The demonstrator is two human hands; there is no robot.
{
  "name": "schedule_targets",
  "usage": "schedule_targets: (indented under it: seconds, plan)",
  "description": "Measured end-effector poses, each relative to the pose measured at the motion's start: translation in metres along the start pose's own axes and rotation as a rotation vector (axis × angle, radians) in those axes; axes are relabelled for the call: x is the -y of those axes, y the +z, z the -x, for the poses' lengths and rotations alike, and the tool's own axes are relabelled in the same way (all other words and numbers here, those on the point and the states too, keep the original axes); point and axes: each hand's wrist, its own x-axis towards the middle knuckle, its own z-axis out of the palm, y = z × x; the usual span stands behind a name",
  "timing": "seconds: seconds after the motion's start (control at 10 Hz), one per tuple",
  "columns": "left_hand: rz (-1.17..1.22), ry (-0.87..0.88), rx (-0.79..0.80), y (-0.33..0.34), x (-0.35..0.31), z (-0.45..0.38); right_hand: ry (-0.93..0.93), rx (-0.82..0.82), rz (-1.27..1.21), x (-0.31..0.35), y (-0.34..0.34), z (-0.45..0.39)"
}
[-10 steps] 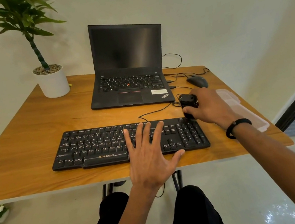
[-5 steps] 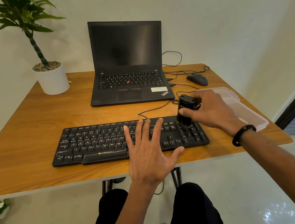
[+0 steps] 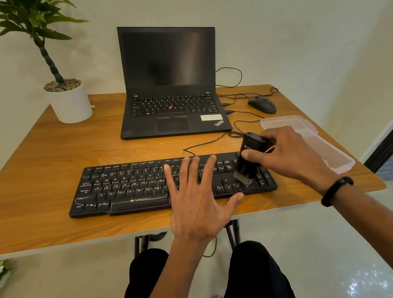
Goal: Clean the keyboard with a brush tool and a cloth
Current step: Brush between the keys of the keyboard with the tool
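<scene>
Since the earlier pictures, the right hand [image 3: 287,156] has carried the brush tool [image 3: 251,160] from beyond the keyboard's far right corner down onto the number pad, where its bristles now touch the keys. Fingers and thumb are wrapped round the black body of the tool, thumb on its near face, bristle end pointing down.

Flat on the keys with fingers spread, the left hand [image 3: 196,201] presses the keyboard [image 3: 128,187] down near its middle and grips nothing.

That brush tool looks light and rigid with soft bristles, so a hold on its upper body should steer it well. Low, stiff and light, the keyboard would probably slide under sideways strokes without the steadying palm (its cable trails off toward the laptop [image 3: 171,85]).

No cloth can be made out; a clear plastic box [image 3: 319,137] lies just right of the keyboard. On the smooth wooden table [image 3: 36,171] also stand a mouse [image 3: 262,105] and a potted plant [image 3: 67,98], against a pale wall, over a glossy tiled floor.
</scene>
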Motion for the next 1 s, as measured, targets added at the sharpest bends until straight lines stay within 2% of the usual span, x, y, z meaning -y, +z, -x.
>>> schedule_targets:
  seconds: [0.2,0.4,0.5,0.7,0.8,1.0]
  plan:
    - [0.002,-0.004,-0.006,0.0,0.0,0.0,0.035,-0.123,0.158,-0.003,-0.01,0.009]
    - [-0.003,0.007,-0.011,0.001,0.0,0.001,-0.017,-0.037,0.015,0.003,0.001,0.034]
    - [-0.007,0.005,-0.009,0.001,0.001,0.001,-0.02,-0.049,0.0,-0.002,0.001,0.044]
    - [-0.005,-0.004,-0.008,-0.002,0.0,0.001,0.034,-0.204,0.161,-0.016,-0.009,0.049]
    - [0.0,-0.005,-0.005,-0.002,-0.001,0.001,-0.016,-0.238,0.167,-0.007,-0.003,0.05]
    - [-0.025,-0.029,-0.065,-0.011,0.019,0.007,-0.086,-0.231,0.002,0.026,0.022,0.046]
